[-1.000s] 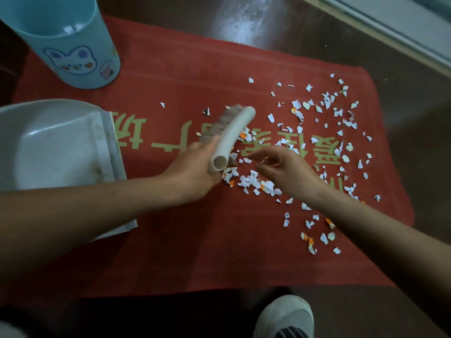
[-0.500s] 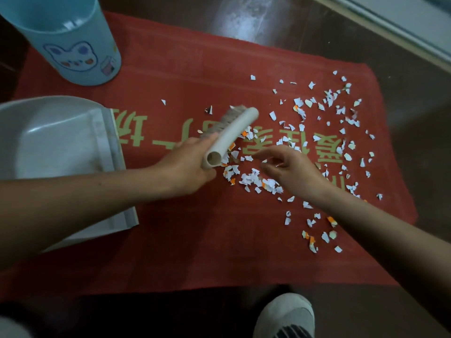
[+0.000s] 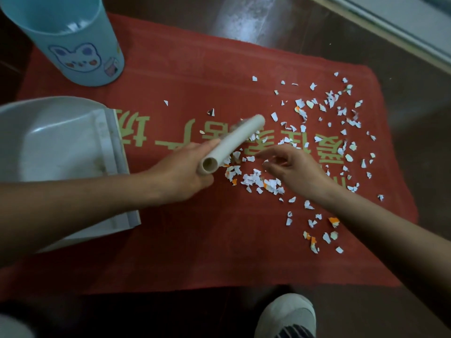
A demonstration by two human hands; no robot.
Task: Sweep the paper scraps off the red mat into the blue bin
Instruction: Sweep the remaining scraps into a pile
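Note:
A red mat [image 3: 195,240] with pale green characters lies on the dark floor. Several white and orange paper scraps [image 3: 258,180] are scattered over its right half, thickest in the middle. My left hand [image 3: 180,169] grips the hollow white handle of a brush [image 3: 234,140] that slants up to the right; its bristles are mostly hidden behind the handle. My right hand [image 3: 295,167] hovers over the scrap pile with its fingers loosely curled, holding nothing I can see. The blue bin [image 3: 73,42] with a bunny picture stands at the mat's far left corner.
A white dustpan [image 3: 61,147] lies on the mat's left side, its lip facing the scraps, partly under my left forearm. A white shoe [image 3: 288,315] shows at the bottom edge. A pale door sill [image 3: 402,28] runs along the top right.
My left hand has pulled the brush slightly left and tilted its handle end more toward me. My right hand stays over the pile. The camera has shifted a little.

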